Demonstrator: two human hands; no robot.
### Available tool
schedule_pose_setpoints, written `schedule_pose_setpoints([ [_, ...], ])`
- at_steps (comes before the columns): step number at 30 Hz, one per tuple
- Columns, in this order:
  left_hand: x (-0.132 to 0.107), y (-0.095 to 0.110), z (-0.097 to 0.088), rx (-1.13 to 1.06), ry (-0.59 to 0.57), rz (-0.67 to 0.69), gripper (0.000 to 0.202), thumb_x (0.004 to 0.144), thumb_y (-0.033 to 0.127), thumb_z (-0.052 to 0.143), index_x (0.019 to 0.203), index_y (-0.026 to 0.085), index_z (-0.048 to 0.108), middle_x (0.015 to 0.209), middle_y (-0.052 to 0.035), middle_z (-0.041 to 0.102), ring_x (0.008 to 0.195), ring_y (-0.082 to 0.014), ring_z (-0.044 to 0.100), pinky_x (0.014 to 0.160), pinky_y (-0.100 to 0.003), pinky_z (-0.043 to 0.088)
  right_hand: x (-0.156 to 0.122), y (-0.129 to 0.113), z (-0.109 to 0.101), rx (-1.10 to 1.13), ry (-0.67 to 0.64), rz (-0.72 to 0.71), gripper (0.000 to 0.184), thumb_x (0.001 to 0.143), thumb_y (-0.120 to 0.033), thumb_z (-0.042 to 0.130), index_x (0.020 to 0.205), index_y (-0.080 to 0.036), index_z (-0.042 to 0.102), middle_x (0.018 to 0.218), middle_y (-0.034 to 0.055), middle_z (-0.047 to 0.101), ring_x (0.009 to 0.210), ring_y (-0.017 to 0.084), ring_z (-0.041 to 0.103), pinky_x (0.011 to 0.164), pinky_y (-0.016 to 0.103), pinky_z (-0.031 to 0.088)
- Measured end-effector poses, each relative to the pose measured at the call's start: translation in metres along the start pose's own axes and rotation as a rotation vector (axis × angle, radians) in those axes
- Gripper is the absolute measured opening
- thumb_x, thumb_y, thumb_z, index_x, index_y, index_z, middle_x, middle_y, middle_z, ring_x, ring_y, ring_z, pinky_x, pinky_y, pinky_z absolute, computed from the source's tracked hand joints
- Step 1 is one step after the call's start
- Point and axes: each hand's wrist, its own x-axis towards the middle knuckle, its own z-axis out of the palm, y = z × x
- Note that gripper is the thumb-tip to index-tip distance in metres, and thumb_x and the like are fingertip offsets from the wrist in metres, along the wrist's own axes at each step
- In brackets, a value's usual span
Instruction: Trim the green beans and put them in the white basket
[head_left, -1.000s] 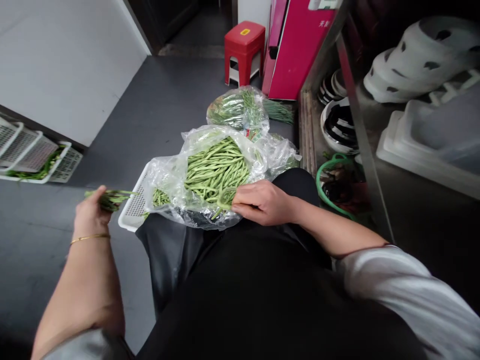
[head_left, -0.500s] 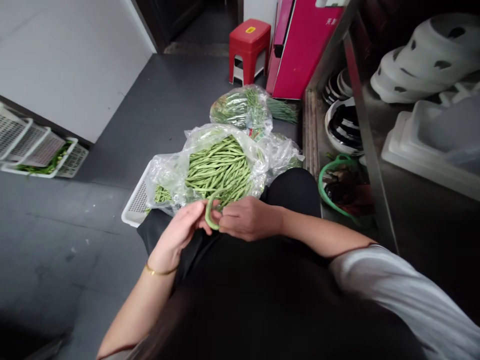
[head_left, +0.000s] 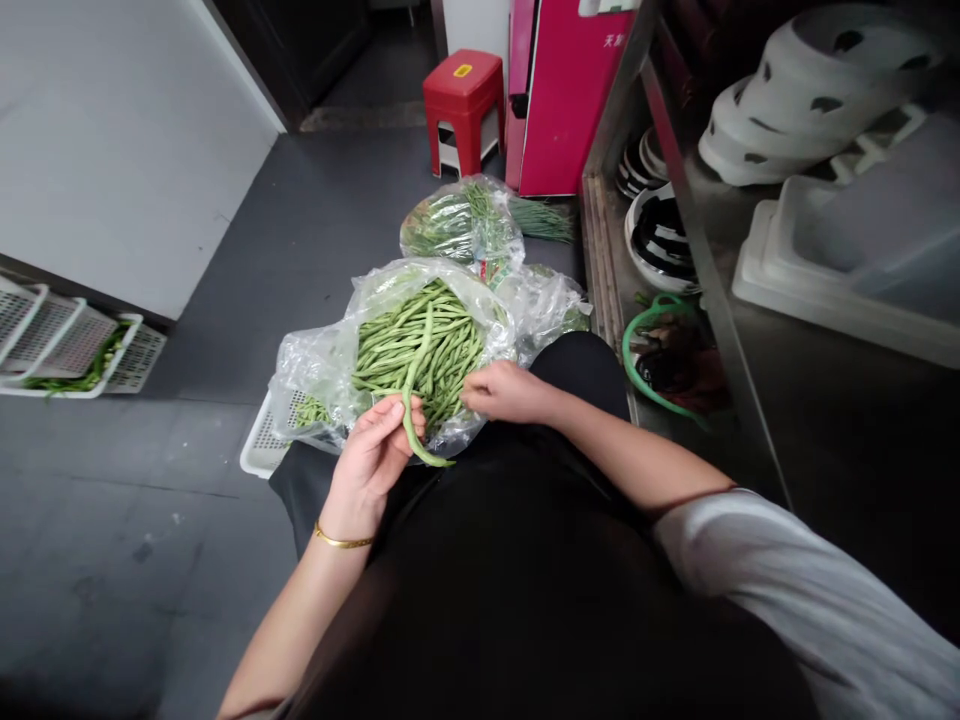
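Note:
One long curved green bean (head_left: 414, 400) is pinched between the thumb and fingers of my left hand (head_left: 379, 445). Its upper end points up over the pile and its lower end hangs toward my lap. Curled closed, my right hand (head_left: 504, 390) is at the right edge of the open plastic bag (head_left: 491, 320); whatever its fingertips may hold is hidden. Inside that bag lies a heap of green beans (head_left: 390, 340). Left of it, a white perforated basket (head_left: 261, 445) with some bean pieces shows partly under the plastic.
Another bag of greens (head_left: 442, 225) lies beyond the beans. A red stool (head_left: 463, 85) stands by a pink cabinet (head_left: 574, 110). Metal shelving (head_left: 739, 400) with white containers (head_left: 806, 235) and a green-rimmed basket (head_left: 634, 365) is on my right; white baskets (head_left: 131, 360) stand at left.
My right hand has let go of the bean and moved right and slightly up, apart from my left hand. The bean, bent in both hands before, now stretches longer in my left hand.

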Motion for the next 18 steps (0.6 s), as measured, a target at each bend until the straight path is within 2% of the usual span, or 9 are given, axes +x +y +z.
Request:
schedule_pose_setpoints([
  [2,0.001,-0.001,-0.001,0.007,-0.015,-0.008,0.017,0.068,0.025,0.072,0.081,0.014,0.069,0.063,-0.0024,0.061,0.057,-0.0100,0.055,0.055,-0.021,0.048,0.009,-0.002,-0.005,0.365,-0.033,0.064,0.022,0.082,-0.035,0.050,0.075,-0.015,0.057,0.056,-0.0020,0.057,0.048,0.009,0.053,0.047,0.019,0.037],
  [4,0.002,-0.003,-0.002,0.037,-0.036,-0.026,0.018,0.068,0.026,0.072,0.081,0.014,0.068,0.061,-0.0017,0.059,0.056,-0.0097,0.054,0.053,-0.021,0.046,0.021,-0.004,-0.001,0.705,-0.057,0.068,0.030,0.082,-0.045,0.051,0.082,-0.015,0.055,0.057,-0.0030,0.057,0.042,0.008,0.052,0.040,0.018,0.038],
  [5,0.003,-0.004,-0.001,0.053,-0.048,-0.039,0.019,0.068,0.027,0.072,0.081,0.014,0.068,0.060,-0.0017,0.059,0.055,-0.0098,0.053,0.053,-0.021,0.046,0.027,-0.004,0.003,0.830,-0.021,0.053,0.033,0.081,-0.048,0.052,0.082,-0.015,0.055,0.056,-0.0037,0.056,0.040,0.007,0.049,0.037,0.018,0.037],
  [7,0.003,-0.007,0.000,0.073,-0.066,-0.075,0.021,0.071,0.032,0.070,0.079,0.013,0.067,0.059,-0.0019,0.057,0.054,-0.0101,0.052,0.051,-0.022,0.045,0.037,-0.004,0.010,0.967,0.134,0.014,0.034,0.079,-0.049,0.055,0.079,-0.015,0.053,0.053,-0.0051,0.053,0.037,0.006,0.046,0.035,0.018,0.038],
  [9,0.003,-0.009,0.001,0.077,-0.065,-0.092,0.025,0.074,0.037,0.067,0.076,0.013,0.065,0.054,-0.0002,0.050,0.048,-0.0084,0.047,0.044,-0.020,0.041,0.041,-0.003,0.014,0.935,0.293,-0.006,0.033,0.076,-0.047,0.060,0.077,-0.015,0.053,0.054,-0.0048,0.054,0.038,0.006,0.047,0.035,0.018,0.040],
  [11,0.002,-0.012,0.003,0.091,-0.030,-0.069,0.027,0.076,0.039,0.065,0.075,0.013,0.063,0.050,0.0033,0.042,0.042,-0.0053,0.038,0.037,-0.015,0.030,0.040,-0.003,0.014,0.795,0.378,-0.022,0.030,0.076,-0.044,0.061,0.075,-0.016,0.053,0.058,-0.0029,0.057,0.041,0.007,0.051,0.037,0.019,0.043],
  [14,-0.001,-0.017,0.003,0.178,0.029,-0.017,0.028,0.076,0.042,0.064,0.077,0.014,0.058,0.049,0.0073,0.035,0.036,-0.0027,0.027,0.032,-0.013,0.016,0.033,-0.002,0.006,0.667,0.491,-0.033,0.028,0.079,-0.043,0.059,0.073,-0.017,0.052,0.060,-0.0022,0.057,0.043,0.008,0.053,0.040,0.019,0.045],
  [18,-0.006,-0.028,-0.001,0.373,-0.066,-0.089,0.033,0.071,0.041,0.070,0.064,0.015,0.051,0.043,0.0095,0.031,0.034,-0.0015,0.020,0.033,-0.014,0.014,0.028,-0.001,-0.009,0.698,0.651,-0.028,0.030,0.080,-0.047,0.056,0.076,-0.018,0.050,0.061,-0.0031,0.056,0.044,0.007,0.052,0.042,0.020,0.046],
])
